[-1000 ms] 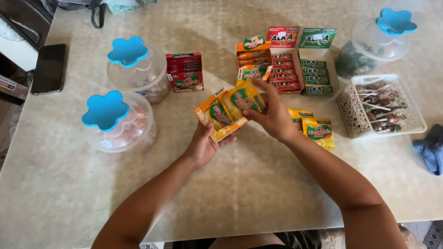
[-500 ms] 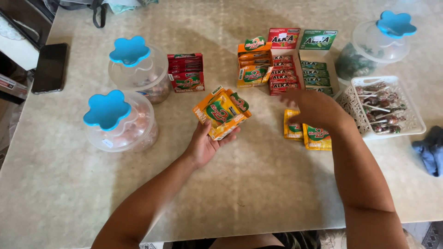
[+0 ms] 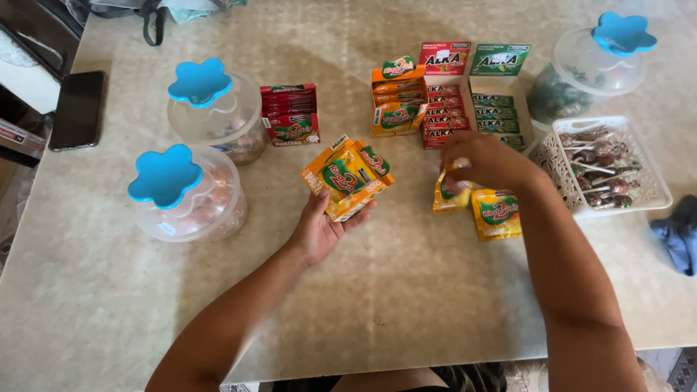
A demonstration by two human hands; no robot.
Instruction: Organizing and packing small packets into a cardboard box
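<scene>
Blue flower-lidded clear jars (image 3: 187, 192) sit at left on the beige table (image 3: 109, 312). Left hand (image 3: 319, 231), palm up, fingers curled under a fanned stack of orange-yellow sachets (image 3: 348, 176). Right hand (image 3: 483, 161) pinches one yellow sachet (image 3: 450, 196) off the table; another sachet (image 3: 498, 214) lies just beside. White lollipop basket (image 3: 606, 165) far right.

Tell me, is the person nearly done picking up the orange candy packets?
Partly. The left hand already holds a stack of orange candy packets. The right hand is picking up one yellow-orange packet from the beige table. One more flat packet lies beside it.
</scene>
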